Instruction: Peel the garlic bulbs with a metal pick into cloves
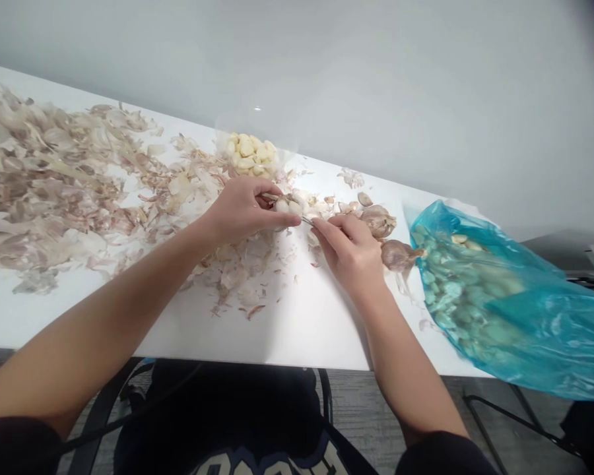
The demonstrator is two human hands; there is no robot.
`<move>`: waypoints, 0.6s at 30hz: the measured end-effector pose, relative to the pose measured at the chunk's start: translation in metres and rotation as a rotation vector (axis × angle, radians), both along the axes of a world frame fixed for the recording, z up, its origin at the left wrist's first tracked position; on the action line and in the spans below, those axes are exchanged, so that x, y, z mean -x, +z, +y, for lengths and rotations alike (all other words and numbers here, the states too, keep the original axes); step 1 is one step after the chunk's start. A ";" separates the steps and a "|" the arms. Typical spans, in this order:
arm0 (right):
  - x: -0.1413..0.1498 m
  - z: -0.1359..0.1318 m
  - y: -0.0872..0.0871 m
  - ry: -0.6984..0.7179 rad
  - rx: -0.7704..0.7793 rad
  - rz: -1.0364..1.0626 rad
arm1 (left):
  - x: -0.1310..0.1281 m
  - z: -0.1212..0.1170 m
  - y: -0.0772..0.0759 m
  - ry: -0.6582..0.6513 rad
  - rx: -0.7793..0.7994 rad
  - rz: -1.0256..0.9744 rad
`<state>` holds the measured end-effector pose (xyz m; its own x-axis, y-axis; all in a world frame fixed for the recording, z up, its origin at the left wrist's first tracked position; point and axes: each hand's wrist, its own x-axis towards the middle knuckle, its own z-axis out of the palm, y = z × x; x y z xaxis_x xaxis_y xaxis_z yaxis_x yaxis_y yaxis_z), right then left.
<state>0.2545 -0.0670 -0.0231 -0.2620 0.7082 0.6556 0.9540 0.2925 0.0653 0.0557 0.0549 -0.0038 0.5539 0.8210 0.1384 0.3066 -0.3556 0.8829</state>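
Observation:
My left hand (pixel 242 211) is shut on a partly split garlic bulb (pixel 287 206), with pale cloves showing past the fingertips. My right hand (pixel 349 254) grips a small metal blade (pixel 307 221), whose tip reaches toward those cloves; its handle is hidden by my fingers. Just beyond my right hand lie two whole garlic bulbs (pixel 377 221) in purplish skins, and the nearer one (pixel 396 256) almost touches my wrist side. A heap of peeled cloves (pixel 247 155) sits in a clear plastic bag at the far side of the table.
Papery garlic skins (pixel 54 185) cover the left of the white table (pixel 297 330) and spread under my hands. A blue plastic bag (pixel 468 284) full of garlic lies at the right, hanging over the near edge. A wall rises behind the table; my dark-clothed lap lies below.

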 end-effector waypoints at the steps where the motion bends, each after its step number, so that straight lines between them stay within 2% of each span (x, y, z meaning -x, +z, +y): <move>1: 0.000 0.000 0.000 0.005 -0.026 -0.023 | 0.000 -0.001 0.001 -0.004 0.003 0.008; 6: 0.003 0.002 0.001 0.039 -0.129 -0.128 | -0.001 -0.005 0.007 -0.019 -0.013 0.047; 9: 0.006 0.004 -0.001 0.021 -0.176 -0.101 | -0.003 -0.008 0.010 -0.010 -0.006 0.040; 14: 0.014 0.005 -0.001 -0.053 -0.231 -0.039 | -0.006 -0.012 0.010 0.015 0.106 -0.017; 18: 0.024 0.006 0.003 -0.124 -0.222 -0.029 | -0.009 -0.012 0.004 0.068 0.215 -0.037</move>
